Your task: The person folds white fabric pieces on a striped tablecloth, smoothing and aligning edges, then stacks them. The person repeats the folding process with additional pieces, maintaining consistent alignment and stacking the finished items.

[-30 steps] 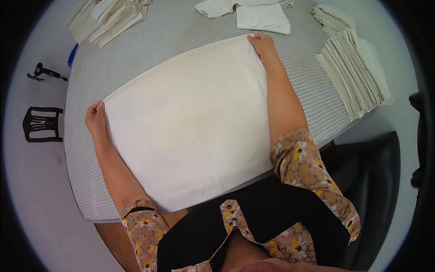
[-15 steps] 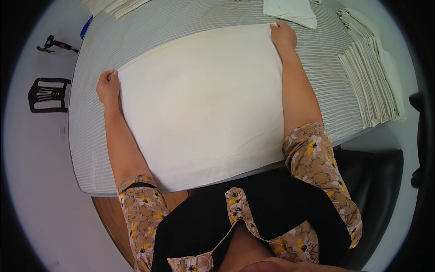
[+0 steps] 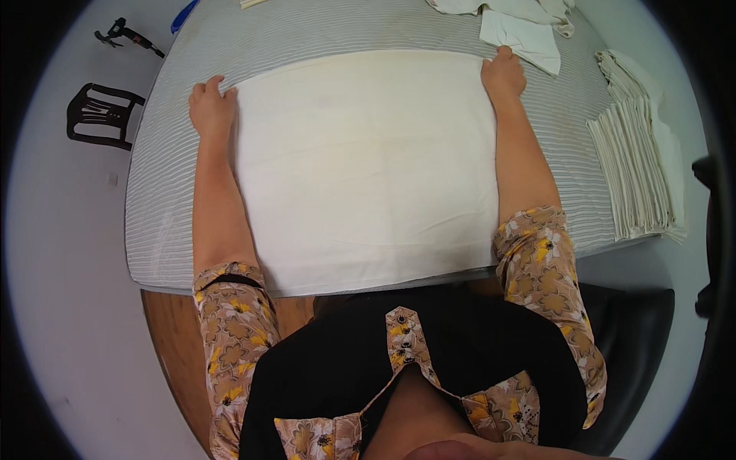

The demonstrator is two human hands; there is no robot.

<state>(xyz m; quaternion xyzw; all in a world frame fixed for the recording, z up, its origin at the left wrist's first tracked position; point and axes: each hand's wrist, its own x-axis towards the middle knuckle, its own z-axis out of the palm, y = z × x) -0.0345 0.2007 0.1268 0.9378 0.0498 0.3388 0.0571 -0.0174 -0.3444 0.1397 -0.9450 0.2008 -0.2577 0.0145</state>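
A white rectangular cloth (image 3: 364, 169) lies spread flat on a grey striped mattress (image 3: 165, 207), its near edge along the mattress's front edge. By its far left corner is my left hand (image 3: 212, 107), open, the fingers apart and the thumb beside the cloth's edge. At the far right corner rests my right hand (image 3: 504, 75), its thumb at the cloth's edge and its fingers loosely spread, with no cloth visibly pinched. Faint creases cross the cloth's lower right part.
A stack of folded off-white cloths (image 3: 632, 165) stands on the mattress at the right. Beyond my right hand lies a folded white cloth (image 3: 525, 40) beside crumpled cloth (image 3: 548, 11). A dark chair (image 3: 103, 115) is at the left; a black padded seat (image 3: 632, 360) is at the lower right.
My left hand has let go of the cloth's corner and its fingers have spread. My right hand's pinch has loosened. The cloth lies flatter and straighter. The view has shifted.
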